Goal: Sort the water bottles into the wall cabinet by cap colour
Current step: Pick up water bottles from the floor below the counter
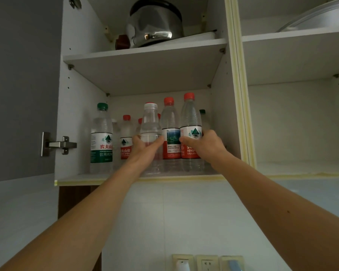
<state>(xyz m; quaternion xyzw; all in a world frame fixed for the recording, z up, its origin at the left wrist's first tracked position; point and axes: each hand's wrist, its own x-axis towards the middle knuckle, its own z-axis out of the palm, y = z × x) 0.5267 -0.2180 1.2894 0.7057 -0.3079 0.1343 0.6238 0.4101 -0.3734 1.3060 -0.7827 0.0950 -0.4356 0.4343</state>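
**Both hands on bottles at the lower cabinet shelf**

Two bare forearms reach up from the bottom of the view into the open wall cabinet (219,118). At the end of the left forearm, the left hand (145,146) is wrapped around the middle of an unlabelled clear bottle (150,126), thumb on its left side and fingers across the front; the bottle stands upright at the shelf's front edge, and its cap looks pale with a trace of red. At the end of the other forearm, the right hand (203,142) grips the lower label of a red-capped bottle (190,122), thumb on the front, fingers curled round the right side. Between the two hands, just beside both held bottles, stands a second red-capped bottle (170,130), untouched.

Left of the left hand, a shorter red-capped bottle (126,132) sits further back, and a green-capped bottle (101,133) stands near the cabinet's left wall. Behind the right hand's bottle, another green cap (202,111) peeks out. On the upper shelf rests a steel kettle (155,24). Wall sockets (206,262) lie below, on the tiled wall.
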